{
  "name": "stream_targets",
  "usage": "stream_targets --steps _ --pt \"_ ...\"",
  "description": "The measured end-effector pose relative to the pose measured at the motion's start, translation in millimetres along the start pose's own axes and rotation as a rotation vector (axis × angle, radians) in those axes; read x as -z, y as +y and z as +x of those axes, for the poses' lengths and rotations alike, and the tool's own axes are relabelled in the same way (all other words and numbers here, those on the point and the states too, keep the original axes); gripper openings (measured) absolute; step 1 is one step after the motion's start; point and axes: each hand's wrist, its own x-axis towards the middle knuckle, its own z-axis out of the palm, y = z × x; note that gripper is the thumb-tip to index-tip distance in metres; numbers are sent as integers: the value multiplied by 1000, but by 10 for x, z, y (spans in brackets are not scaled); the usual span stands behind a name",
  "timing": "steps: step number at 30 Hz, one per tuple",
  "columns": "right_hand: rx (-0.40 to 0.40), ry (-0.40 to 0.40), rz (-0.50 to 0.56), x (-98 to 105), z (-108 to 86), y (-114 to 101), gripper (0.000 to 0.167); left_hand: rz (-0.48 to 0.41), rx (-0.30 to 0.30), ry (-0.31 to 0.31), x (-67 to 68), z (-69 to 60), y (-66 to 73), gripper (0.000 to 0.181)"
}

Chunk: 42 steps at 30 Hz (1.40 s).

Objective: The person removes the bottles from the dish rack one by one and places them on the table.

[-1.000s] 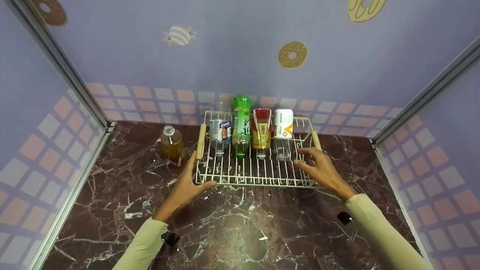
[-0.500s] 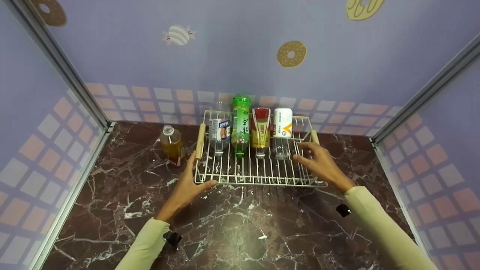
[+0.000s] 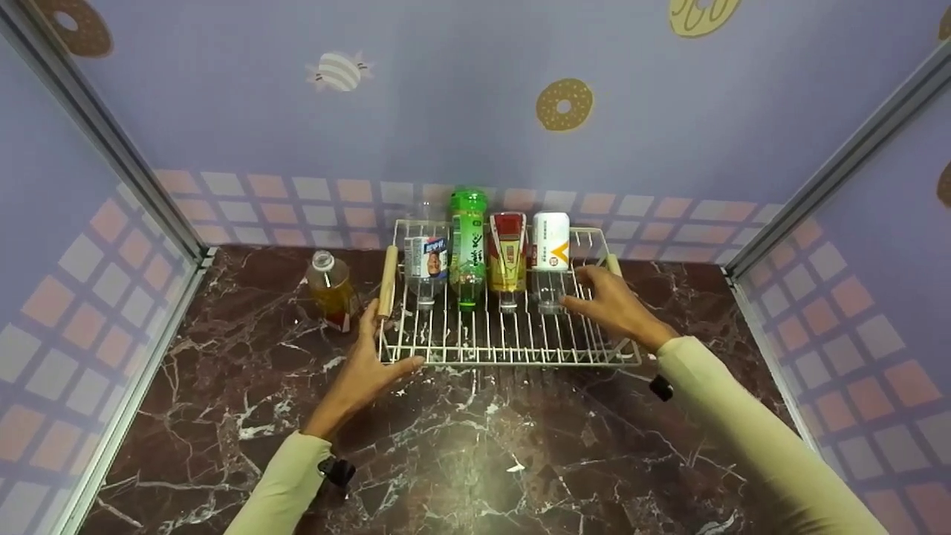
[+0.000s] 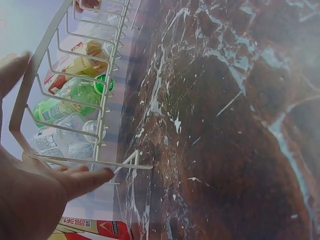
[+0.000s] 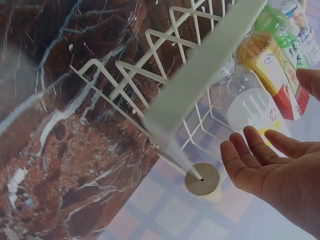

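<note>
A white wire rack (image 3: 513,363) with wooden handles holds a row of plastic bottles lying with their necks towards me. From left to right they are a clear bottle with a blue-and-white label (image 3: 426,257), a green bottle (image 3: 468,249), a yellow-and-red bottle (image 3: 508,256) and a clear bottle with a white label (image 3: 550,241). My left hand (image 3: 364,383) rests at the rack's front left corner, fingers and thumb spread. Over the rack's right side, my right hand (image 3: 620,308) has its fingers loosely bent beside the white-labelled bottle; whether it touches cannot be made out.
An open-topped bottle of amber liquid (image 3: 334,290) stands upright left of the rack on the dark marbled counter (image 3: 446,446). A patterned back wall (image 3: 446,111) rises just behind the rack, and side panels close in the left and right.
My right hand has shifted slightly left and away from me, closer to the white-labelled bottle. The left hand keeps its place at the rack corner. The head view has turned slightly.
</note>
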Motion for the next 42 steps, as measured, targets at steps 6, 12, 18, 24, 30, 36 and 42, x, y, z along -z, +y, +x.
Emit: stream_targets --steps 6,12,18,24,30,36,42 --pt "0 -47 -29 -28 194 -28 71 -10 -13 -5 -6 -9 -28 135" --pt "2 -58 -45 -33 323 -26 63 -16 -10 21 -28 -2 -27 133" --pt "-17 -53 32 -43 405 2 59 -33 -2 37 -57 4 -13 132" --pt "-37 -72 99 -63 459 63 65 -50 -14 33 -64 10 -20 131" --pt "-85 -88 117 -85 487 91 66 -72 -1 26 -66 6 -23 131" --pt "-60 -121 123 -56 560 83 64 -74 7 30 -60 15 -42 129" --pt "-49 -139 135 -49 622 79 51 -74 -1 21 -57 12 -47 130"
